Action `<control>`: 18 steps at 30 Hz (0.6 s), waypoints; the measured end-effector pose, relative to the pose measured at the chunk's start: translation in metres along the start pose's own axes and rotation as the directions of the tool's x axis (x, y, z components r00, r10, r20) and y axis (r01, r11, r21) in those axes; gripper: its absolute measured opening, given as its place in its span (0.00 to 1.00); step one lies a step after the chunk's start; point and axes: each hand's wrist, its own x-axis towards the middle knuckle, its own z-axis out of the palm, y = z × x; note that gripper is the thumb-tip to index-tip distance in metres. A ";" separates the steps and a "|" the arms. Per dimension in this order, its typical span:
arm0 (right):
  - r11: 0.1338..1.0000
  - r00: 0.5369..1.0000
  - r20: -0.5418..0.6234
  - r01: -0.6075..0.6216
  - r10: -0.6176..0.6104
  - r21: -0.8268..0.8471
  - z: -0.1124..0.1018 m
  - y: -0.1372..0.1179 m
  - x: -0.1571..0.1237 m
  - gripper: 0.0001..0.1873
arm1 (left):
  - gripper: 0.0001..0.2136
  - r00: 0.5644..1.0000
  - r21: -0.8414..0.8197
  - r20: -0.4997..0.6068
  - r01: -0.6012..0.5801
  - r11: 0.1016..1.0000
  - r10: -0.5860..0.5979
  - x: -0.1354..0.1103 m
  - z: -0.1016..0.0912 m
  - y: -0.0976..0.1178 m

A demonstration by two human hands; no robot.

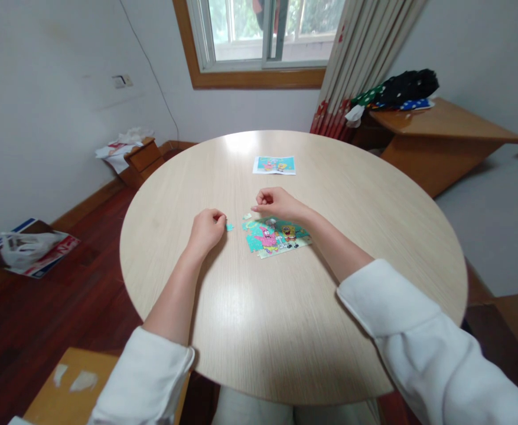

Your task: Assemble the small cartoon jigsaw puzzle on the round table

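A small cartoon jigsaw puzzle, mostly assembled, lies near the middle of the round wooden table. My left hand rests curled just left of it, fingers pinched on a small teal puzzle piece. My right hand hovers at the puzzle's upper edge, fingers closed in a pinch; whether they hold anything is hidden. A loose pale piece lies by the puzzle's top left corner. A printed reference picture lies farther back on the table.
A window and a striped curtain stand behind the table. A wooden desk with dark bags is at the right. A small drawer unit and a plastic bag on a box sit on the floor at the left.
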 end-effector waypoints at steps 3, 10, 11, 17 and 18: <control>1.000 0.983 -0.183 -0.017 0.016 -0.008 -0.009 0.007 0.003 0.12 | 0.07 0.999 -0.025 0.046 0.019 0.999 -0.018 -0.001 -0.003 -0.002; 0.951 0.895 -0.444 -0.162 0.029 -0.264 -0.033 0.033 0.004 0.04 | 0.13 0.992 -0.004 0.123 0.025 1.000 -0.024 -0.005 -0.010 0.000; 0.939 0.890 -0.455 -0.175 0.024 -0.295 -0.034 0.035 0.004 0.05 | 0.12 0.991 0.009 0.134 0.027 1.000 -0.028 -0.004 -0.010 0.000; 0.878 0.916 -0.398 -0.149 -0.051 -0.455 -0.031 0.043 0.004 0.09 | 0.06 0.983 0.024 0.177 0.039 0.999 -0.042 -0.003 -0.011 0.001; 0.865 0.916 -0.397 -0.149 -0.063 -0.479 -0.033 0.045 0.003 0.10 | 0.05 0.985 0.022 0.168 0.040 0.999 -0.043 -0.003 -0.010 0.001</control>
